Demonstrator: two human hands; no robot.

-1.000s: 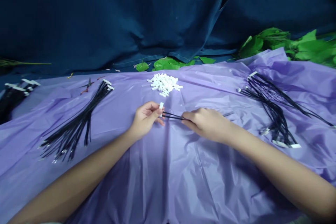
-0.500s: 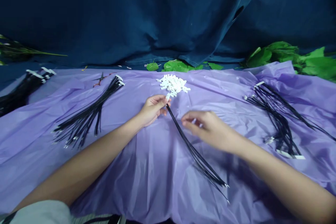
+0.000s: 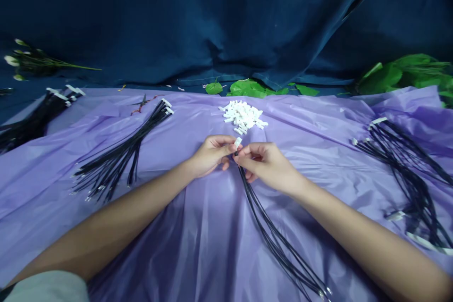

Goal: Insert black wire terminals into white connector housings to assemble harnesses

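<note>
Between the thumb and fingers of my left hand (image 3: 214,155) is a small white connector housing (image 3: 238,142). My right hand (image 3: 267,164) pinches the black wires (image 3: 260,219) just below that housing, its fingertips close to the left ones. From there the wires trail down and to the right, with small metal tips at their far ends. Whether the wires sit inside the housing is hidden by my fingers. Just beyond my hands lies a pile of loose white connector housings (image 3: 244,114).
Bundles of black wires with white connectors lie at left (image 3: 127,144), far left (image 3: 31,115) and right (image 3: 410,165). Small scissors (image 3: 140,104) rest on the purple sheet (image 3: 198,255). Green leaves (image 3: 247,88) and a blue curtain (image 3: 177,19) are behind.
My right hand has moved left to meet my left hand and now pinches the wires below the housing. The view has shifted slightly to the left.
</note>
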